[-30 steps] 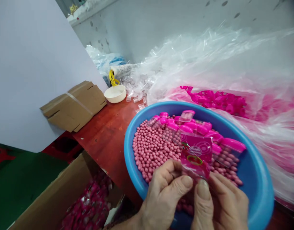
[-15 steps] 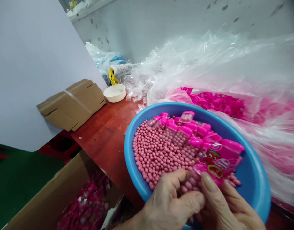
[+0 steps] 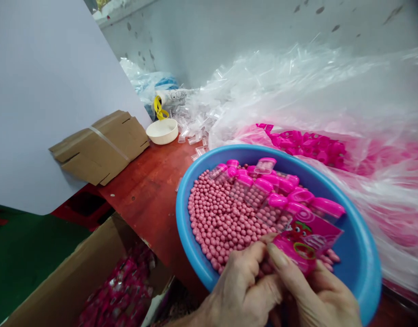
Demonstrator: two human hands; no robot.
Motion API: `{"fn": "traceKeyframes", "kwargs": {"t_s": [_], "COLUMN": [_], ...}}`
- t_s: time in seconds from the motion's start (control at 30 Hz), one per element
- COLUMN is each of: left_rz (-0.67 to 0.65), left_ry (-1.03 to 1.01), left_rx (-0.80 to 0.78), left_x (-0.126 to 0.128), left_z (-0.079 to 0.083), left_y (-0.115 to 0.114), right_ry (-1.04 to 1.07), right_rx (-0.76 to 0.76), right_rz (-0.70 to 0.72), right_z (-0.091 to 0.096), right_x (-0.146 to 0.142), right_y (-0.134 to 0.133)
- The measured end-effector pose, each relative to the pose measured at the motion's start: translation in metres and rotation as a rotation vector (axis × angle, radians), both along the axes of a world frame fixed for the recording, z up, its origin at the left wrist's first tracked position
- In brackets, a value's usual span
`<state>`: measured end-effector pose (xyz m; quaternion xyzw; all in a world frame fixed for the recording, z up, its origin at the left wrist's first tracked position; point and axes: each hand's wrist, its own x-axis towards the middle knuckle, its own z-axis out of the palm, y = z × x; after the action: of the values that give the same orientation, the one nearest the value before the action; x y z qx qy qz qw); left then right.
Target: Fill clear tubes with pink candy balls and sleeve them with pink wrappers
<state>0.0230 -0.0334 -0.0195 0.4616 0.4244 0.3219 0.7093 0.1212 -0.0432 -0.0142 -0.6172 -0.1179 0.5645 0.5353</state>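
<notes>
left hand (image 3: 243,295) and right hand (image 3: 314,295) are pinching a pink printed card (image 3: 307,240) over a blue basin (image 3: 191,236); filled capped tubes (image 3: 259,190) are lying beside many loose pink beads (image 3: 222,218) still remaining.

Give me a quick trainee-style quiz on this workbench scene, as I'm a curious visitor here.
1. What does the right hand pinch, with the left hand beside it?
2. True or false: round pink balls lie beside clear tubes with pink caps in the blue plastic basin.
3. Where do the pink packets lie?
A. In the white bowl
B. In the cardboard box
C. On the red tabletop

Key:
1. A printed pink packet
2. True
3. B
</notes>
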Motion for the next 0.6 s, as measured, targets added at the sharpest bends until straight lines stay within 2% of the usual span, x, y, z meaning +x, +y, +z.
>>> {"fn": "traceKeyframes", "kwargs": {"t_s": [0.07,0.17,0.33,0.47,0.6], "left_rz": [0.040,0.084,0.052,0.041,0.034], "left_ry": [0.072,0.152,0.153,0.168,0.191], "left_rx": [0.068,0.154,0.175,0.209,0.208], "left_x": [0.000,0.000,0.000,0.000,0.000], "left_z": [-0.001,-0.002,0.001,-0.004,-0.008], "left_y": [-0.002,-0.004,-0.004,-0.005,-0.006], "right_ry": [-0.068,-0.052,0.012,0.140,0.135], "right_rx": [-0.016,-0.006,0.094,0.091,0.080], "right_rz": [-0.014,-0.069,-0.088,-0.088,-0.036], "right_z": [-0.005,-0.008,-0.008,-0.010,-0.011], "right_x": [0.002,0.000,0.002,0.011,0.014], "right_y": [0.000,-0.001,-0.003,-0.001,-0.001]}}
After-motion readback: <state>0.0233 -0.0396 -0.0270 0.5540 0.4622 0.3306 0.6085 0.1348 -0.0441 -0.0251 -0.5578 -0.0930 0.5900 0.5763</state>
